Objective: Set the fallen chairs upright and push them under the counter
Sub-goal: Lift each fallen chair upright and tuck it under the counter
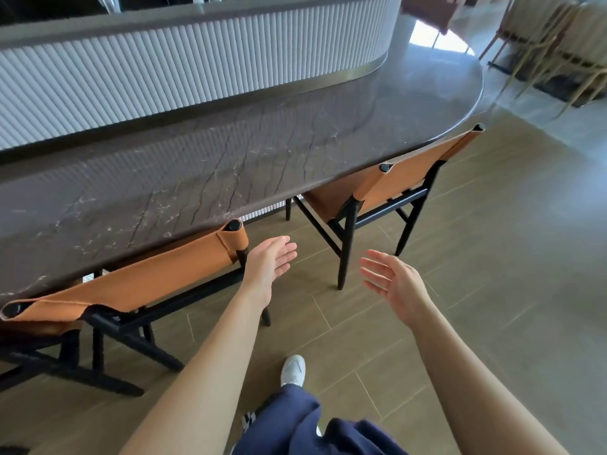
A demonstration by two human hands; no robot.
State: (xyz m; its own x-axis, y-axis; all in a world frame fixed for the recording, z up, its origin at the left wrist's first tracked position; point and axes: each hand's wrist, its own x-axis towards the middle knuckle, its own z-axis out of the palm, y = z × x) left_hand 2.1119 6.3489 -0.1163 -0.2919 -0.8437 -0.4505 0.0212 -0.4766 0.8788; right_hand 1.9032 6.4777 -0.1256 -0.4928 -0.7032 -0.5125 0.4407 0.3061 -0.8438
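Observation:
Two chairs with tan leather backs and black frames stand upright at the dark marble counter [203, 165]. The left chair [138, 284] has its backrest tucked against the counter's edge. The right chair [404, 185] sits partly under the counter's rounded end, its back legs out on the floor. My left hand [271, 257] hovers open just right of the left chair's top corner, touching nothing. Over the floor between the two chairs is my right hand [391, 284], open with spread fingers and holding nothing.
A white ribbed bar front [184, 67] rises behind the counter. Wood-look floor tiles [492, 290] stretch to the right. Pale wooden chairs [551, 54] are stacked at the far right. My white shoe [293, 369] and blue trousers are below.

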